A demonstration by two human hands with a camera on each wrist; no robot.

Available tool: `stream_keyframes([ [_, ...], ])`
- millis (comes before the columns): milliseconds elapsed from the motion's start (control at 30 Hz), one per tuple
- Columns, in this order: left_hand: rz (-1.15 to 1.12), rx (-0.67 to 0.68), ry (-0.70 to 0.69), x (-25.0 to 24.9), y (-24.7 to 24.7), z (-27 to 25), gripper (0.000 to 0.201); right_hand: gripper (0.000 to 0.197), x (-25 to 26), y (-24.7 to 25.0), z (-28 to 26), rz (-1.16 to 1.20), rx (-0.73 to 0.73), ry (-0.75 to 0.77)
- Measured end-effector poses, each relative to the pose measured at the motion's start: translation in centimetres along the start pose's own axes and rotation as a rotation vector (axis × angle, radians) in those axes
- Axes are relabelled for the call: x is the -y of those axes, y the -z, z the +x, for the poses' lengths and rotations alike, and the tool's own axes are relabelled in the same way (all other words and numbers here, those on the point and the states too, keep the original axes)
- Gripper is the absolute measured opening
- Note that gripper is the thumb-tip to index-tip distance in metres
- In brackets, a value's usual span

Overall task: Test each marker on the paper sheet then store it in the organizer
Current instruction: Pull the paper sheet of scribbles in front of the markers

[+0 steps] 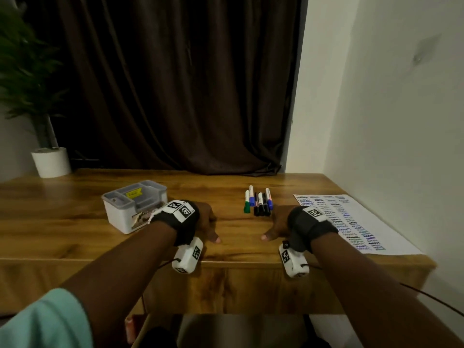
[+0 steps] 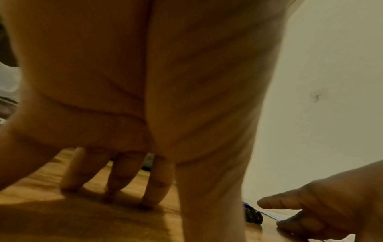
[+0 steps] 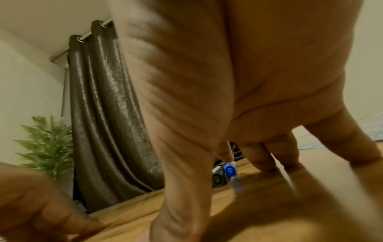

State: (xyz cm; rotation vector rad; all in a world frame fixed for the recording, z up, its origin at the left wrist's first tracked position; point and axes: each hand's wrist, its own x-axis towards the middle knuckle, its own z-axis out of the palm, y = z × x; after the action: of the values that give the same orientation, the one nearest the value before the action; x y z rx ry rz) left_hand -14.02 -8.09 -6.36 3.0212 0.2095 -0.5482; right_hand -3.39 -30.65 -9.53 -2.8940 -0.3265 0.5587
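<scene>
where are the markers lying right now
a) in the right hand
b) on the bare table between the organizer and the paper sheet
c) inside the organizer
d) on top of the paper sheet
b: the markers lie in a row on the bare table, with the organizer to their left and the paper sheet to their right, and neither hand holds one.

A right hand (image 3: 238, 91) fills the frame's centre, fingers (image 3: 261, 157) straight, tips on the wooden counter (image 3: 269, 204). Behind them lie capped markers (image 3: 225, 174), one blue-ended. Left: brown curtain (image 3: 103, 114), green plant (image 3: 47, 142).
</scene>
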Motion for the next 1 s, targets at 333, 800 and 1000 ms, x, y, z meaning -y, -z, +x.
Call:
stream_keyframes([
  [333,-0.048,-0.005,-0.065,1.3,0.3,2.1,0.097,0.103,-5.8,2.0,-5.9,0.237,-0.025,0.144],
  [800,-0.116,0.002,-0.156,0.0,1.0,3.3,0.106,0.080,-16.2,-3.6,-9.0,0.044,-0.413,-0.164],
  [1000,-0.777,-0.288,-0.459,-2.2,2.1,1.2,0.054,0.049,-16.1,-3.1,-9.4,0.462,-0.785,-0.137],
])
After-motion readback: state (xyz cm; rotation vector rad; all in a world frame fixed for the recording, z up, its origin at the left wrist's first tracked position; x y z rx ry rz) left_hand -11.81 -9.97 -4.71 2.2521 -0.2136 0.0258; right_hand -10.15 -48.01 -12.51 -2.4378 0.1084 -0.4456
